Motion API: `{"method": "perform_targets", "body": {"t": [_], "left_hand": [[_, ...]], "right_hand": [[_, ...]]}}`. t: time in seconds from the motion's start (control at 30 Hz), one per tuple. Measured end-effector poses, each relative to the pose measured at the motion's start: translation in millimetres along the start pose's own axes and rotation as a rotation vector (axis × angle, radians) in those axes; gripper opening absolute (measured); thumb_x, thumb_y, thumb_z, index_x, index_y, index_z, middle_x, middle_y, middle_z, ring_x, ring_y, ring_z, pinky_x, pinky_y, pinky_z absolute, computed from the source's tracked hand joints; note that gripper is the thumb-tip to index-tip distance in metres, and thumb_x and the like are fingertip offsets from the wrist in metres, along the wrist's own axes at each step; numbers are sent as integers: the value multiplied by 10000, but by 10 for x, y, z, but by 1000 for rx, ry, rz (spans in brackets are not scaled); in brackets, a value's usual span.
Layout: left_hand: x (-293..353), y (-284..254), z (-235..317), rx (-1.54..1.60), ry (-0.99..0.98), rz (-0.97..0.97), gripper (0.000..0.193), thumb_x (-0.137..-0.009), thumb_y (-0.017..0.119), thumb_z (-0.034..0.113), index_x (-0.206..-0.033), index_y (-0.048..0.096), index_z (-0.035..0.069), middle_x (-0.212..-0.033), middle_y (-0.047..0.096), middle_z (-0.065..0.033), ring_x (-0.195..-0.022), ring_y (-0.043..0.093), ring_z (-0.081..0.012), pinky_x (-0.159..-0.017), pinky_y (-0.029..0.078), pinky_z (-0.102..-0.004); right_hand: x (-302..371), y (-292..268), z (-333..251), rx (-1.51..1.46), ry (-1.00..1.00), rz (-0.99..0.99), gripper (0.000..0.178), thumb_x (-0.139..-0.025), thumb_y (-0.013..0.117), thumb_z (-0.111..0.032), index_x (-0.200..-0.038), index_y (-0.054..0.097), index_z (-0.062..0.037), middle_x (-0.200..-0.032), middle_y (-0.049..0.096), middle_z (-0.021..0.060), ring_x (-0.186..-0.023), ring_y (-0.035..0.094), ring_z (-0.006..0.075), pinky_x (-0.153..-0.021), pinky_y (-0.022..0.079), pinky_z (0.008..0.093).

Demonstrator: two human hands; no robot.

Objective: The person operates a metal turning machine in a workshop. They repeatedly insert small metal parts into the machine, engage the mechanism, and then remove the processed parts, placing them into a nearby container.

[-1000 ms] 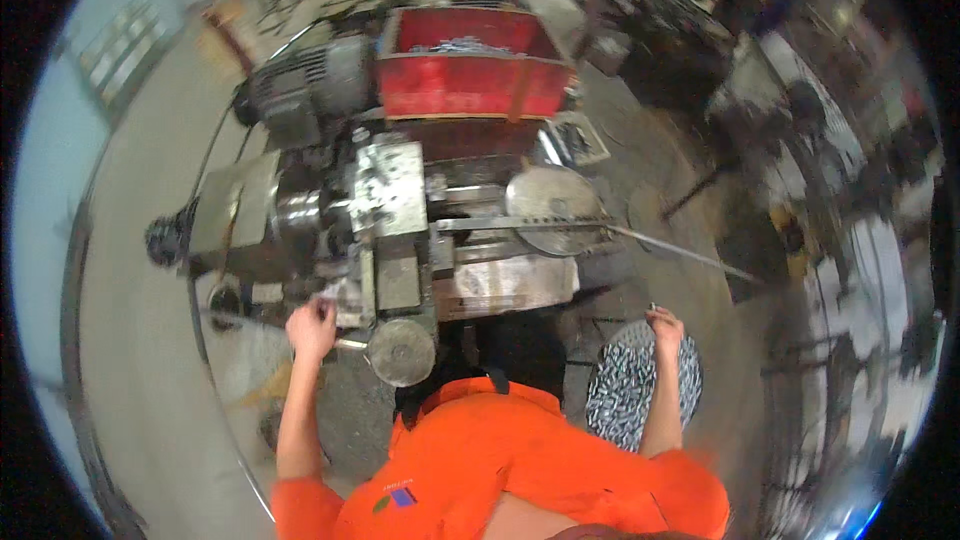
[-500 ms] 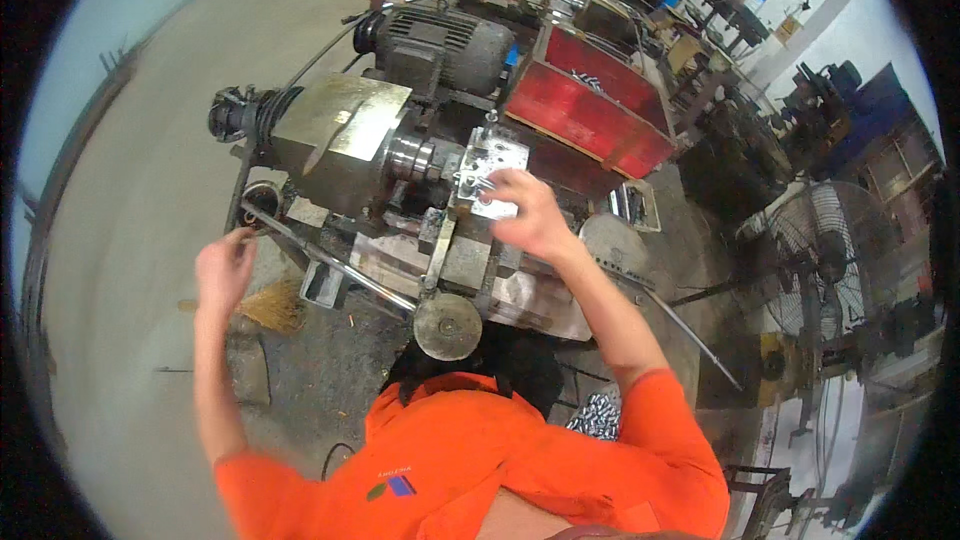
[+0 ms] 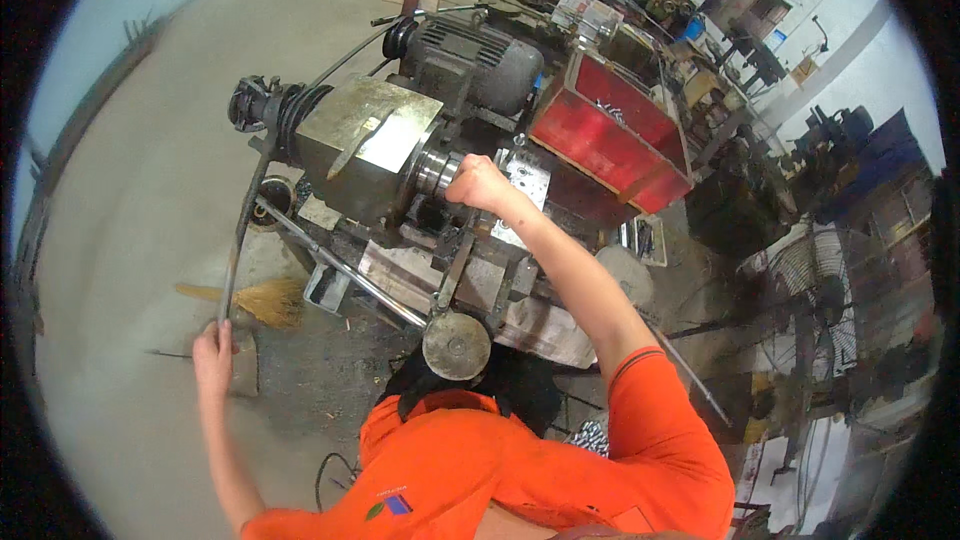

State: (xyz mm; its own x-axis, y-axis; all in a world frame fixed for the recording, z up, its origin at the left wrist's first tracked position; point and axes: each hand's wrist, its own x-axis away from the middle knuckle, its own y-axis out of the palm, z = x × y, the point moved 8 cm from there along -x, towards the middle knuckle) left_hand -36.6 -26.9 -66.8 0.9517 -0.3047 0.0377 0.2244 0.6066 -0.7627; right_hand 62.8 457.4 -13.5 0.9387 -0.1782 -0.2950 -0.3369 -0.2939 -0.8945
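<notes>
My left hand (image 3: 213, 355) is closed around the lower end of a long metal lever (image 3: 240, 240). That lever runs up to the pulley end (image 3: 262, 108) of a small lathe's headstock (image 3: 345, 145). At the lathe's steel spindle nose (image 3: 432, 170), my right hand (image 3: 480, 183) is closed, its fingertips against or just in front of the work end. Whatever they pinch is hidden by the hand. Under my right wrist lies a bright metal tool block (image 3: 528, 176). A second, shiny bar (image 3: 345, 265) slants down towards a round metal disc (image 3: 456, 346) close to my body.
Behind the headstock sits a dark ribbed motor (image 3: 475, 60). A red open box (image 3: 610, 140) with some metal parts stands at the far right of the lathe. A straw broom (image 3: 265, 302) lies on the floor at left; a large fan (image 3: 815, 285) stands to the right.
My left hand has come nearer and lower, the lever swinging with it. My right hand has shifted left from the tool block to the spindle nose. The view has tilted slightly.
</notes>
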Motion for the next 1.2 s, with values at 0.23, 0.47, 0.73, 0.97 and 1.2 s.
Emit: {"method": "perform_targets", "body": {"t": [0.23, 0.47, 0.73, 0.97, 1.2], "left_hand": [[-220, 49, -34, -707, 121, 113, 246, -762, 642, 234, -838, 575, 10, -695, 618, -170, -670, 614, -346, -631, 477, -444], [-1462, -876, -884, -971, 469, 347, 154, -694, 648, 126, -809, 563, 70, -661, 601, -137, -642, 605, -310, -550, 457, -412], [-1752, -638, -793, -539, 354, 456, 138, -758, 603, 133, -873, 624, 59, -680, 605, -144, -670, 598, -340, -622, 474, -435], [-1141, 2251, -487, -236, 127, -250, 517, -669, 693, 264, -1089, 558, -6, -981, 617, -230, -979, 576, -388, -806, 476, -406], [-1335, 2765, -188, -929, 593, -453, 329, -708, 631, 288, -980, 601, 107, -932, 651, -116, -822, 640, -291, -716, 501, -425]], "right_hand": [[118, -147, -242, 11, -413, 79, 160, -544, 597, -81, -505, 442, -69, -505, 468, 113, -454, 495, 296, -407, 376, 366], [96, -61, -24, -79, -140, 38, 199, -543, 598, -94, -486, 415, -42, -488, 461, 129, -458, 490, 296, -419, 379, 374], [273, -361, -40, -125, 209, 180, 200, -546, 606, -175, -656, 661, -17, -789, 647, 179, -777, 614, 334, -754, 490, 398], [1858, -1095, 116, -66, 342, 315, 263, -551, 646, -159, -794, 682, -62, -1133, 562, 156, -1029, 543, 337, -854, 459, 372], [4124, -1467, 916, -27, 866, 371, 326, -570, 634, -144, -878, 682, -51, -1114, 581, 168, -924, 594, 315, -801, 479, 350]]}}
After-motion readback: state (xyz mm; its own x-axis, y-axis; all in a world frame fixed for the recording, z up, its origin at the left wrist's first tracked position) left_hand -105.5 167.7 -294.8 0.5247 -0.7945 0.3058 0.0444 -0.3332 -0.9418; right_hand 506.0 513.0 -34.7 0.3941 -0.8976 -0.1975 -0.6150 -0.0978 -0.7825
